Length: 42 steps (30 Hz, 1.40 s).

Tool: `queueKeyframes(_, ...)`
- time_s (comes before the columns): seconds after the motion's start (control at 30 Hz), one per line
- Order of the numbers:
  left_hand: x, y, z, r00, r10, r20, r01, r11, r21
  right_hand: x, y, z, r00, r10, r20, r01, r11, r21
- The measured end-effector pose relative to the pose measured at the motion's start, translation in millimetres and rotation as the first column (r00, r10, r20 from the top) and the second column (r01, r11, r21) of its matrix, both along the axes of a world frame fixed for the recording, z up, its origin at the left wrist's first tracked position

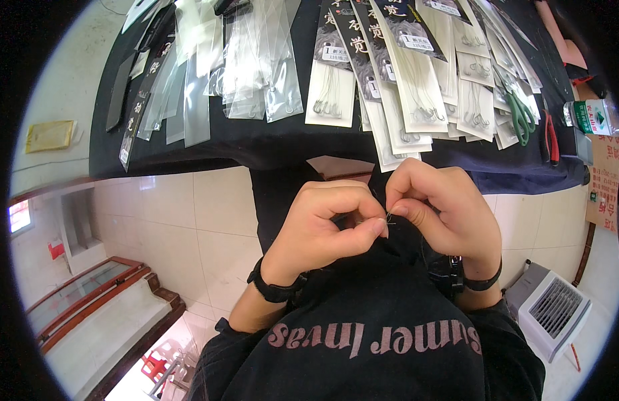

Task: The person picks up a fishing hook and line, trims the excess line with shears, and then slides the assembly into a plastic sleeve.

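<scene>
In front of my black shirt, my left hand [326, 224] pinches thumb against forefinger on a thin piece of fishing line [390, 218]. My right hand [446, 210] meets it from the other side, its thumb and forefinger closed on the same line. Only a short greenish bit and fine ends show between the fingertips; whether a hook is on it I cannot tell. Beyond my hands, on the black-covered table [256, 148], lie overlapping packets of snelled fish hooks [423, 100], with pale cards and dark printed tops.
Clear plastic sleeves [246, 73] lie at the table's left. Green-handled scissors [520, 117] and red-handled pliers [551, 139] rest near its right edge, close to a bottle with a green label [593, 117]. A grey-and-white air cooler [553, 307] stands on the floor at right.
</scene>
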<state>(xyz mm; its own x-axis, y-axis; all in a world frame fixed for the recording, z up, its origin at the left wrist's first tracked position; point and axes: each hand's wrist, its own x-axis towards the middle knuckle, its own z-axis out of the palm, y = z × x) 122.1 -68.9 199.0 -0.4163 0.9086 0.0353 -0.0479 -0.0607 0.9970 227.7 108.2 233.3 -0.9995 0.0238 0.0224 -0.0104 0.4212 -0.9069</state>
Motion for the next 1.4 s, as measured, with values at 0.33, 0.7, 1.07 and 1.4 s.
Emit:
queueKeyframes(0.33,0.8,-0.2,-0.2,0.999,0.044,-0.002,-0.044,0.999,-0.032,0.9,2.2,0.7,0.998,0.013,0.067,-0.011,0.999,-0.038)
queueKeyframes(0.7,2.0,-1.2,-2.9,0.987,0.16,0.024,-0.159,0.986,-0.043,2.3,3.3,0.1,0.999,-0.036,0.005,0.037,0.997,-0.07)
queueKeyframes(1.07,2.0,-0.1,-3.9,0.989,0.137,0.054,-0.138,0.99,0.01,0.8,1.2,-2.3,0.996,-0.069,-0.054,0.068,0.997,-0.02)
queueKeyframes(1.4,2.3,-0.5,0.2,0.978,0.107,0.18,-0.104,0.994,-0.027,0.7,2.2,-4.8,0.995,-0.089,-0.054,0.087,0.996,-0.028)
